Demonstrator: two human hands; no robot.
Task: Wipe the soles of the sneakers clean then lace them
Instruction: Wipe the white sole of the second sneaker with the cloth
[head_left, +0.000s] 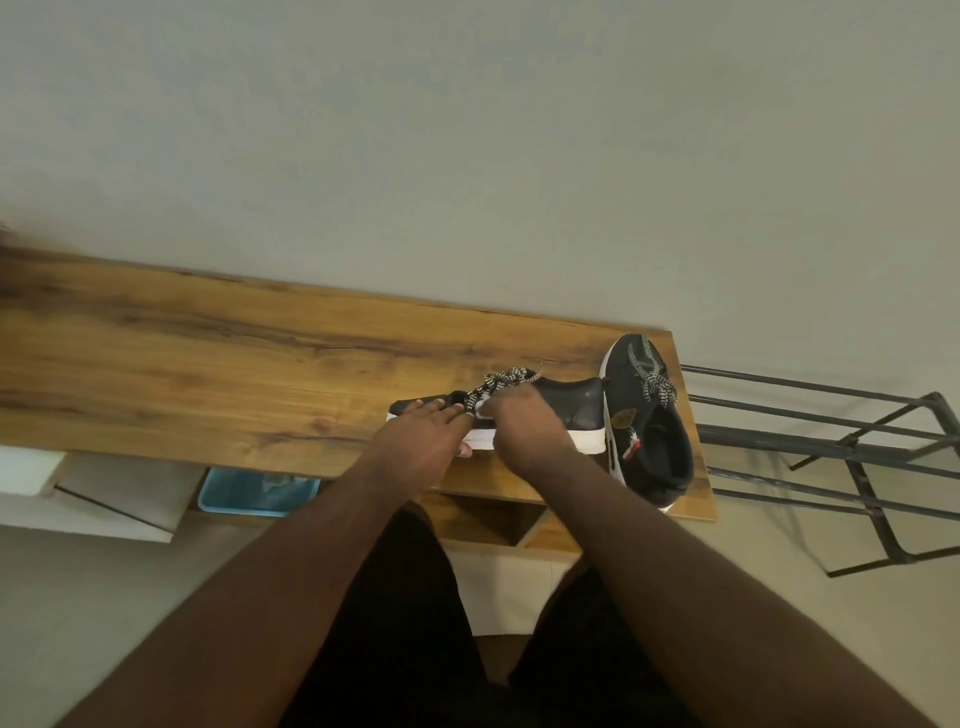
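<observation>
Head view, right of centre: a black sneaker (561, 410) with a white sole lies sideways on the wooden tabletop (208, 364). The left hand (423, 434) rests flat-fingered on its toe; the right hand (519, 415) pinches the speckled lace (498, 382). A second, laced sneaker (647, 415) sits beside it. Lacing likely goes best pulling evenly, shoe steadied.

Wooden table (208, 364) against a plain wall (467, 130), metal rack (857, 457) beside.

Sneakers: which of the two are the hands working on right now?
The sneaker lying crosswise at the table's front edge, under both hands; the other sneaker stands untouched at the table's right end, toe pointing away.
</observation>
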